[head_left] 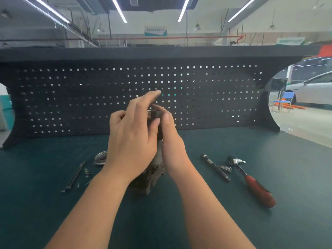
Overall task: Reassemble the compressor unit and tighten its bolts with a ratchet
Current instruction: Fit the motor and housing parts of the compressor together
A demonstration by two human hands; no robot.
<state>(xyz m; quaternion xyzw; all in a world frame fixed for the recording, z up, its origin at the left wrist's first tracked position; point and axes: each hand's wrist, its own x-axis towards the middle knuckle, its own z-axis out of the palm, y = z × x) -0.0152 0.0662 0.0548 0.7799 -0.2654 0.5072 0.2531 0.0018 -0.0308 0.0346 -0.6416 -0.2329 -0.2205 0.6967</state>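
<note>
Both hands hold the compressor unit (152,177) upright at mid-desk (53,221), the left hand (132,139) gripping its upper part, the right hand (170,141) pinching a dark piece on top; seat that squarely before bolting, I'd judge. Right lie one ratchet (251,182), one extension bar (214,167) and one socket (227,169). Left lie one long rod (74,177), some small fasteners (87,172) too small to count, and one metal ring (100,158).

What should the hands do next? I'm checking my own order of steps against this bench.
Probably keep seating the upper part on the compressor unit before tightening. Both the left hand and the right hand hold it upright on the bench, while the ratchet lies untouched to the right and small bolts lie loose to the left.
</note>
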